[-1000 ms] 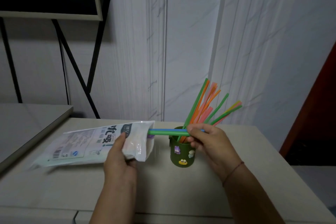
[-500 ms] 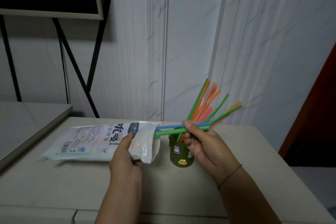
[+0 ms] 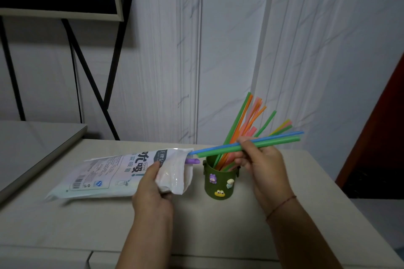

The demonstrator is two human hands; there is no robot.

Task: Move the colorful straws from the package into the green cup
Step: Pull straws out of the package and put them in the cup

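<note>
Cup: green cup [image 3: 219, 183] bristling with straws [image 3: 247, 120].
Right hand [image 3: 262, 164]: pinches blue-green pair [image 3: 273, 141] above the cup.
Left hand [image 3: 153, 190]: grips package [image 3: 113, 172]; purple straw [image 3: 192, 161] pokes out, yet to go.

My left hand [image 3: 153, 190] and right hand [image 3: 263, 166] run back into bare forearms [image 3: 306, 238]. At about four o'clock in the view, a thin reddish cord bracelet [image 3: 282, 205] circles my right wrist, a single plain strand slanting from eight o'clock to two.
</note>
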